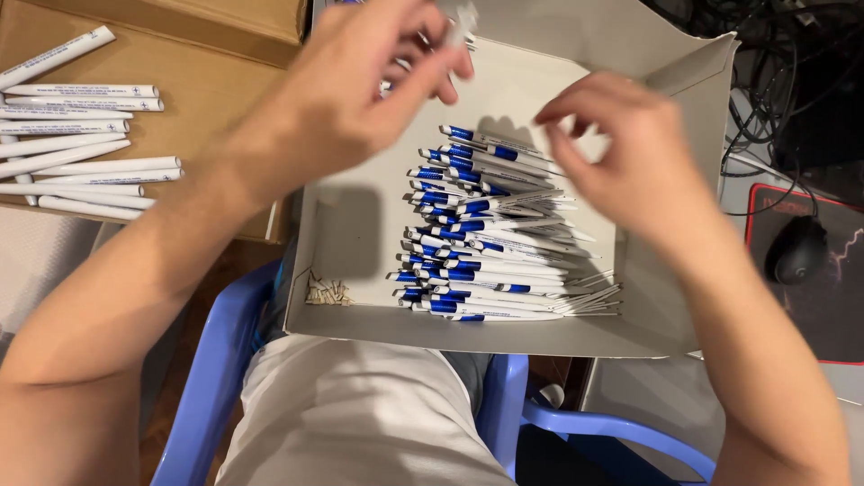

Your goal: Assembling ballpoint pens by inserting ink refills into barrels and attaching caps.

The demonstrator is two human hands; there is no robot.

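My left hand [360, 81] hovers over the far left of a white cardboard box [351, 234], fingers pinched on a small pale pen part that is blurred. My right hand [621, 148] is over the box's right side, fingers curled and apart, with nothing visible in it. Below both hands lies a stack of several white pens with blue clips [486, 234], tips pointing right. A little heap of tiny springs [327, 291] sits in the box's near left corner.
Several white pen barrels [81, 144] lie on a brown cardboard sheet at the left. A black mouse [796, 250] rests on a dark red-edged pad at the right, with cables behind. A blue plastic chair [216, 378] is under my lap.
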